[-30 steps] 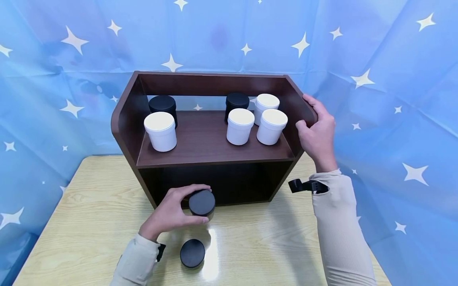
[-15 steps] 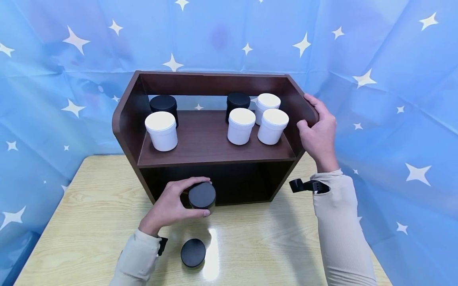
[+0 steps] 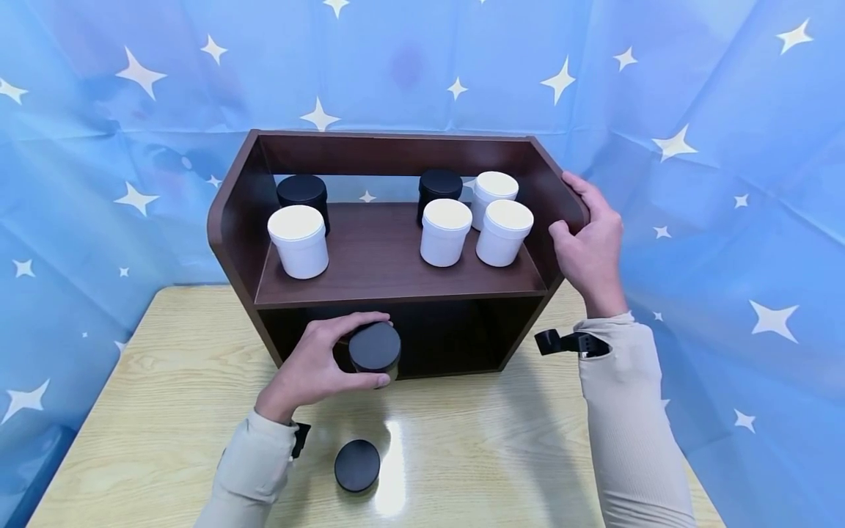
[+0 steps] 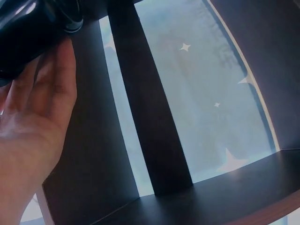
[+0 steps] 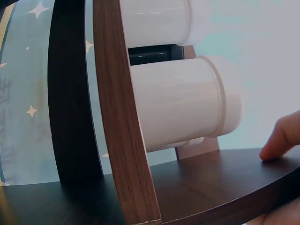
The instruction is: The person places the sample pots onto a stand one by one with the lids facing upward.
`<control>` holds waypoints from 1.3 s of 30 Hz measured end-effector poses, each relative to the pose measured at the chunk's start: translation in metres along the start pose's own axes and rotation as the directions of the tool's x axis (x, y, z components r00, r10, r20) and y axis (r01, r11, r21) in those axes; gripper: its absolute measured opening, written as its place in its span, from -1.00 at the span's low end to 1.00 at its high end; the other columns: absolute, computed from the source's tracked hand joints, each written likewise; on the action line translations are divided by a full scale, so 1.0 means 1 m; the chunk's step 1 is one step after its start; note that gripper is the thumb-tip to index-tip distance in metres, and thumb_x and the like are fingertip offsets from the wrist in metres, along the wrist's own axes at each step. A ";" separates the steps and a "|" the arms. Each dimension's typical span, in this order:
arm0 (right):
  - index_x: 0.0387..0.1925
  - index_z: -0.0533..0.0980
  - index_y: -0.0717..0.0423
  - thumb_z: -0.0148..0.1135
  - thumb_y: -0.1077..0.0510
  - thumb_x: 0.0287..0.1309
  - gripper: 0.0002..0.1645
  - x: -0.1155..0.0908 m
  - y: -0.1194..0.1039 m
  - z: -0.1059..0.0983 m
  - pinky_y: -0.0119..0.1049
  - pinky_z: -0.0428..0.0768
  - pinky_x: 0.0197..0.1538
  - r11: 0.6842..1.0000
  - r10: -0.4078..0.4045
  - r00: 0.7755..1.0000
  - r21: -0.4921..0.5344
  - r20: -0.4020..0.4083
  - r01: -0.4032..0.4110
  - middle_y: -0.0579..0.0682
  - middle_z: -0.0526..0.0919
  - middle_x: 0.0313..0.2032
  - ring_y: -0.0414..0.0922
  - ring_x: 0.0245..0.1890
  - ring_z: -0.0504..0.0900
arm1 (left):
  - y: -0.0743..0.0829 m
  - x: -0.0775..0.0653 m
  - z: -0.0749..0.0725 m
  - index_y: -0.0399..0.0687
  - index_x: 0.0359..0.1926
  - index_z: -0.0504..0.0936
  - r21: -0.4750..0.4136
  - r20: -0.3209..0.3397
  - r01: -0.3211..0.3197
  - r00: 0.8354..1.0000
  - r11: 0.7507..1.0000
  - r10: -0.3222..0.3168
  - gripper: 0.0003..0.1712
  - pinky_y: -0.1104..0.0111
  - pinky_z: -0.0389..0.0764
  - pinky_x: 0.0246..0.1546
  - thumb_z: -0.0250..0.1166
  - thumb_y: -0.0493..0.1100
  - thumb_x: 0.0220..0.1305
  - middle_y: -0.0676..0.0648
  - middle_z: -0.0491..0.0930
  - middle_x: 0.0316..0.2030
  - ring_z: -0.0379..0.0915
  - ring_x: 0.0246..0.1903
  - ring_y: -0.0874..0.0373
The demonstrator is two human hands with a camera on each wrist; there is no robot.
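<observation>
My left hand (image 3: 310, 370) grips a black lidded jar (image 3: 375, 346) between thumb and fingers, before the open lower compartment of a dark brown wooden shelf (image 3: 372, 242). In the left wrist view the jar (image 4: 35, 33) looks glossy, with the fingers along its side. My right hand (image 3: 590, 253) holds the shelf's right side panel, thumb on the inner face and fingers outside. The right wrist view shows the thumb (image 5: 281, 136) on that panel, near a white jar (image 5: 183, 101). A second black jar (image 3: 357, 466) stands on the table nearer to me.
On the upper board stand a white jar (image 3: 298, 246) and a black jar (image 3: 304, 194) at left. Several more stand at right, including a black jar (image 3: 439, 189) at the back. The pale wooden table (image 3: 165, 411) backs onto a blue star-printed curtain (image 3: 396, 66).
My left hand has carried the black jar away from me and slightly upward, closer to the lower compartment. The right hand keeps its grip on the side panel.
</observation>
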State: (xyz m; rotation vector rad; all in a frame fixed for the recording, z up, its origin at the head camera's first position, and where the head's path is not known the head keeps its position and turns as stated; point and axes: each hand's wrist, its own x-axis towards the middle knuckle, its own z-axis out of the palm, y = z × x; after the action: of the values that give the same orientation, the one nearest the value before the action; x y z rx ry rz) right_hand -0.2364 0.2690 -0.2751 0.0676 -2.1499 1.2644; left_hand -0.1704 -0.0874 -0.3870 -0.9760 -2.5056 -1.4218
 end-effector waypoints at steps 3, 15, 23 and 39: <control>0.30 0.52 -0.02 -0.04 0.46 0.02 -0.22 0.000 0.000 0.000 -0.57 0.52 -0.16 1.000 0.008 1.000 0.008 0.005 -0.008 0.07 0.60 0.25 -0.27 -0.17 0.56 | 0.002 0.002 -0.002 0.15 0.27 0.57 0.004 -0.001 -0.002 1.000 1.000 0.002 -0.19 0.34 0.61 -0.03 0.63 0.03 -0.08 0.11 0.69 0.09 0.62 -0.04 0.27; 0.30 0.52 -0.02 -0.03 0.45 0.01 -0.21 -0.001 0.000 0.000 -0.55 0.52 -0.15 1.000 0.010 1.000 -0.009 0.006 -0.010 0.06 0.59 0.26 -0.27 -0.16 0.56 | 0.013 0.006 -0.007 0.15 0.24 0.59 -0.024 -0.039 -0.017 0.999 1.000 0.016 -0.19 0.39 0.64 -0.07 0.65 0.01 -0.13 0.15 0.70 0.03 0.63 -0.09 0.33; 0.31 0.51 0.00 -0.05 0.47 0.03 -0.22 -0.001 0.000 0.000 -0.57 0.53 -0.14 1.000 0.010 1.000 0.020 0.012 -0.010 0.08 0.59 0.26 -0.26 -0.16 0.58 | 0.022 0.012 -0.010 0.11 0.21 0.61 -0.051 -0.075 -0.026 0.997 0.998 0.022 -0.20 0.41 0.65 -0.09 0.67 -0.01 -0.15 0.13 0.71 0.01 0.64 -0.10 0.32; 0.30 0.52 -0.03 -0.04 0.45 0.03 -0.22 -0.001 0.000 0.000 -0.57 0.52 -0.15 1.000 0.003 1.000 -0.008 0.006 -0.003 0.05 0.59 0.27 -0.27 -0.15 0.57 | 0.043 0.031 -0.025 0.13 0.28 0.56 -0.103 -0.076 -0.050 0.996 0.993 0.042 -0.17 0.40 0.66 -0.04 0.64 -0.10 -0.09 0.08 0.67 0.10 0.62 -0.08 0.28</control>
State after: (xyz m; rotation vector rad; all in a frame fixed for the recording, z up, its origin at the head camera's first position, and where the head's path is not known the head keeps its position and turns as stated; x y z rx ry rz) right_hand -0.2355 0.2687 -0.2752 0.0653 -2.1605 1.2591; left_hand -0.1759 -0.0767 -0.3298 -0.9722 -2.3626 -1.5596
